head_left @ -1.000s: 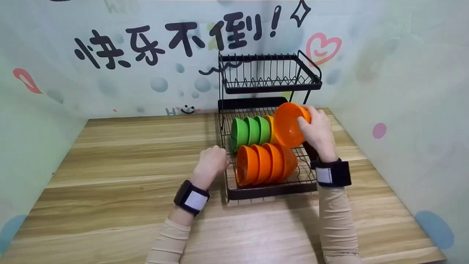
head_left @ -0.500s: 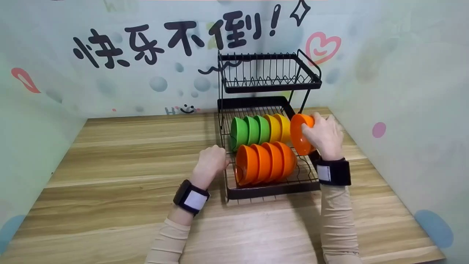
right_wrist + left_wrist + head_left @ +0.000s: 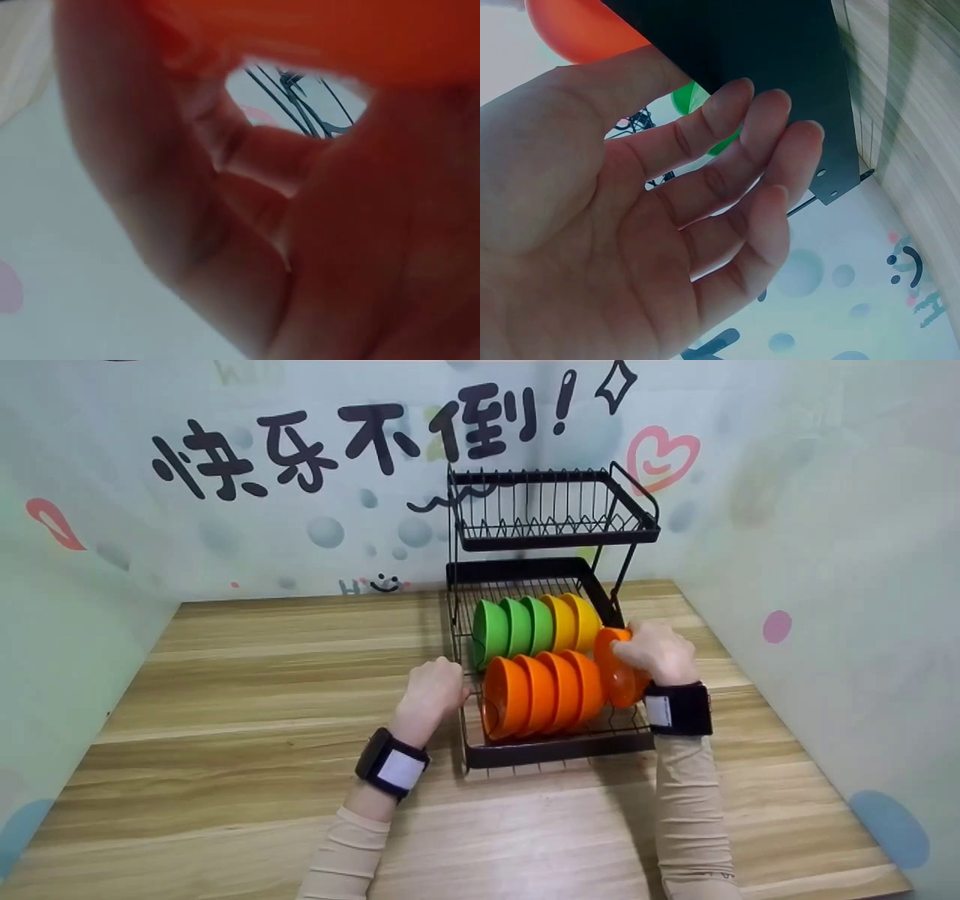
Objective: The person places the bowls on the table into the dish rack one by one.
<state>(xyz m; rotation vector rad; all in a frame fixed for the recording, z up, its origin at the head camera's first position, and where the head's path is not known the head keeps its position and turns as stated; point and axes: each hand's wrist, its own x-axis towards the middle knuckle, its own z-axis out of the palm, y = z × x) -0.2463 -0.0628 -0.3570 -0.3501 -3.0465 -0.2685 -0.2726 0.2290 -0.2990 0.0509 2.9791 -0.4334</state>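
A black two-tier dish rack (image 3: 555, 751) stands on the wooden table. My right hand (image 3: 661, 651) grips an orange bowl (image 3: 621, 679) by its rim, tilted on edge at the right end of the front row. In the right wrist view, the fingers curl under this orange bowl (image 3: 337, 37), which is blurred. Several orange bowls (image 3: 506, 697) stand nested on edge in that front row. My left hand (image 3: 433, 690) holds the rack's left side. In the left wrist view, its fingertips press the black side panel (image 3: 795, 45), with the thumb partly hidden behind the panel's edge.
Behind the orange row, green bowls (image 3: 491, 631) and yellow bowls (image 3: 564, 622) stand on edge. The upper tier (image 3: 555, 540) with upright wires overhangs the back. Bare table (image 3: 285, 675) extends left of the rack. Printed walls (image 3: 330, 450) close the back and sides.
My right hand has carried the orange bowl right, then down and forward from beside the yellow bowls to the end of the front orange row. The left hand has stayed in place.
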